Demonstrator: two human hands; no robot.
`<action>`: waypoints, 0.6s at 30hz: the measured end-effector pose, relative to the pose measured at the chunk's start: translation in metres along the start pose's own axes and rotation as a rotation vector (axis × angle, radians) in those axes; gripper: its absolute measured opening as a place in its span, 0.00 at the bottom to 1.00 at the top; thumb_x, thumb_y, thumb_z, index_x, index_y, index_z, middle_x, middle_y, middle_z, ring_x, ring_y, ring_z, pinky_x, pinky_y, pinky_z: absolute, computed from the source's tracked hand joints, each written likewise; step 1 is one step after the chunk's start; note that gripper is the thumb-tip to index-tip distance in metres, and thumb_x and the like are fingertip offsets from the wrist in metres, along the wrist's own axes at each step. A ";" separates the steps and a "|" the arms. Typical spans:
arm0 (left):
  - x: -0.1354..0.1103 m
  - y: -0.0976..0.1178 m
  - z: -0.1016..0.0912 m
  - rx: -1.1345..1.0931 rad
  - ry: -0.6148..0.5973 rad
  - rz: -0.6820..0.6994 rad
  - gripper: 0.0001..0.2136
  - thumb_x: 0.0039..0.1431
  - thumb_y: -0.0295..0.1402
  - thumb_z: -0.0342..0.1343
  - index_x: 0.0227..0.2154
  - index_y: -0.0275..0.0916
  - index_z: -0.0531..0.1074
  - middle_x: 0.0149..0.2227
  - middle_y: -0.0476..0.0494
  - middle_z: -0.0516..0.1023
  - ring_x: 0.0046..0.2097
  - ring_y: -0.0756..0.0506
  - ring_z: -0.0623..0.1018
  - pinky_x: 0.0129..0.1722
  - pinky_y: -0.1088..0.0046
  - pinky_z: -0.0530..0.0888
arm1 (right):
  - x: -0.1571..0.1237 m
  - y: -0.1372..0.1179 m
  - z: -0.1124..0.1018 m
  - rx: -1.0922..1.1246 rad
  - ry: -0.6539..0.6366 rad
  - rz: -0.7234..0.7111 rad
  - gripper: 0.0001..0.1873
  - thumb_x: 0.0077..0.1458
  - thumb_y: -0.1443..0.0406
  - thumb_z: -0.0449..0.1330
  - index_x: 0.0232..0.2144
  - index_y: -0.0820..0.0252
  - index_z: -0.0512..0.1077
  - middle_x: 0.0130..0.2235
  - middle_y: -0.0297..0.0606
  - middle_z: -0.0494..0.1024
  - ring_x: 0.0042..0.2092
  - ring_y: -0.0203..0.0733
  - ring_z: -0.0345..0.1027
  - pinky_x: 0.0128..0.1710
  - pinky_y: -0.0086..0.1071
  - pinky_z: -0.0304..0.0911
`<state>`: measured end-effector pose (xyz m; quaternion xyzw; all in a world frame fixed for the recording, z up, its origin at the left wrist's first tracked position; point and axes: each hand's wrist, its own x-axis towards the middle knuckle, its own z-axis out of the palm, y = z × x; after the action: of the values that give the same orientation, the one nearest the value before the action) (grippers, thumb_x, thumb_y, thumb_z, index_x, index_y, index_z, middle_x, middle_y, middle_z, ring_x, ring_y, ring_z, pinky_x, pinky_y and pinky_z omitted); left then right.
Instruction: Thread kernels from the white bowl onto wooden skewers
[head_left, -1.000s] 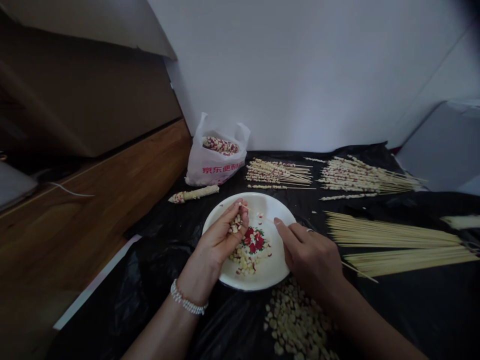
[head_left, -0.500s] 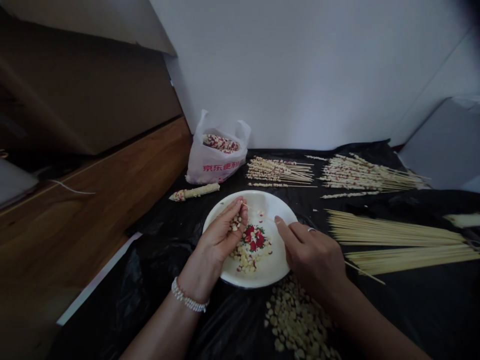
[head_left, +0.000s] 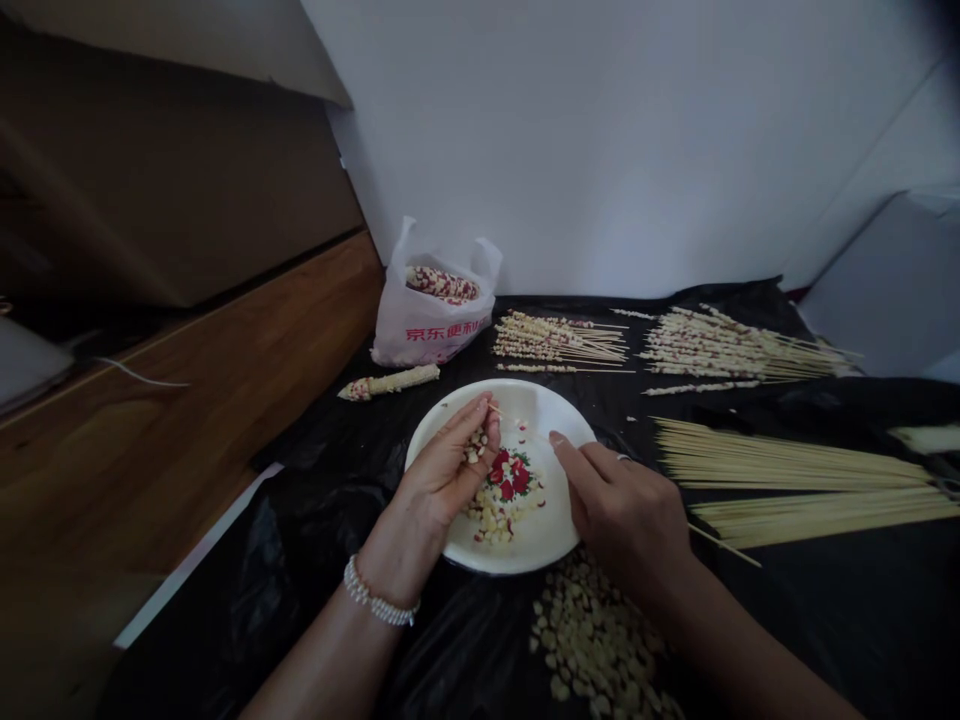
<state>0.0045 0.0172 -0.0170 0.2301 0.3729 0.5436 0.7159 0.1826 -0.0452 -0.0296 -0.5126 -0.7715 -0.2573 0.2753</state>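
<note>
A black sheet [head_left: 300,530], cut off below, underlay the white bowl [head_left: 551,530], whose rim both hands partly hid. The right hand [head_left: 626,500] was clamped on, and the left hand [head_left: 448,460] pinched near the faint tip of, a skewer [head_left: 725,546] (its middle lost behind the right). Kernels [head_left: 476,443], half hidden, filled the left palm.

I see white bowl [head_left: 556,515], red-and-green floral print [head_left: 513,476]; cream-and-maroon kernels [head_left: 495,522]; straw-yellow skewers [head_left: 750,462]; black sheet [head_left: 315,580]; white bag [head_left: 427,315], red lettering [head_left: 441,333].

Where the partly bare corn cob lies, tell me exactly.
Left of centre in the head view, the corn cob lies on the black sheeting, just in front of the white bag.
</note>
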 end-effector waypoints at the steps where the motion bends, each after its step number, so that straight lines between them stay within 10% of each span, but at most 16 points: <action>1: 0.000 0.000 0.001 -0.009 0.010 0.001 0.14 0.54 0.28 0.60 0.45 0.41 0.76 0.50 0.44 0.76 0.59 0.40 0.68 0.56 0.63 0.69 | 0.000 0.000 0.000 -0.004 0.007 -0.004 0.17 0.57 0.70 0.53 0.48 0.63 0.73 0.28 0.33 0.74 0.26 0.36 0.63 0.26 0.33 0.50; 18: -0.003 0.009 0.013 -0.338 0.079 -0.202 0.09 0.57 0.22 0.57 0.40 0.37 0.75 0.35 0.47 0.79 0.33 0.53 0.78 0.34 0.80 0.77 | 0.001 0.000 -0.002 0.004 0.011 -0.001 0.17 0.57 0.71 0.53 0.47 0.63 0.73 0.29 0.34 0.76 0.26 0.34 0.62 0.26 0.31 0.49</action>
<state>0.0090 0.0184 -0.0015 0.0468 0.3253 0.5324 0.7801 0.1820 -0.0455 -0.0276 -0.5101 -0.7708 -0.2590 0.2804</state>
